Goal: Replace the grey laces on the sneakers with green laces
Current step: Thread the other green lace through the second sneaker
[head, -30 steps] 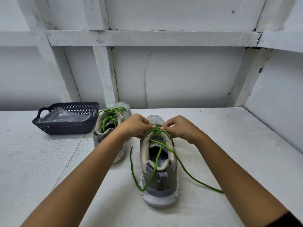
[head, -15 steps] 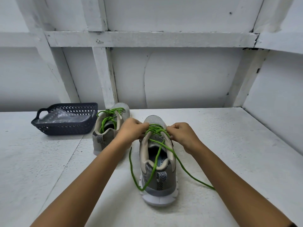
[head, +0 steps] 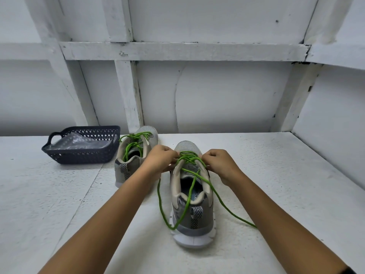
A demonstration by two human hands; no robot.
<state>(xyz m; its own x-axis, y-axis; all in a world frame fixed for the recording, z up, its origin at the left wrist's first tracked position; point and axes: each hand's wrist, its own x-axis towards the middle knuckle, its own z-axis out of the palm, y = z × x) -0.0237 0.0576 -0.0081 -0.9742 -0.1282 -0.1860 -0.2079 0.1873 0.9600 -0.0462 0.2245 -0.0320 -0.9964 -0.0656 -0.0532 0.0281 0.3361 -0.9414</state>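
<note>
Two grey sneakers stand on the white table, heels toward me. The near sneaker (head: 192,212) carries a green lace (head: 188,158) crossed over its tongue; both loose ends trail back past the heel onto the table. My left hand (head: 161,158) pinches the lace at the sneaker's left eyelets. My right hand (head: 220,162) pinches it at the right eyelets. The far sneaker (head: 131,161), to the left and behind, has a green lace threaded through it, partly hidden by my left forearm.
A dark blue perforated basket (head: 83,154) holding clear plastic sits at the back left. White wooden walls with beams close the table at the back and on the right (head: 325,123).
My hands have drawn slightly apart at the eyelets, and the right hand has shifted a little right and back toward me. The sneakers stay where they were.
</note>
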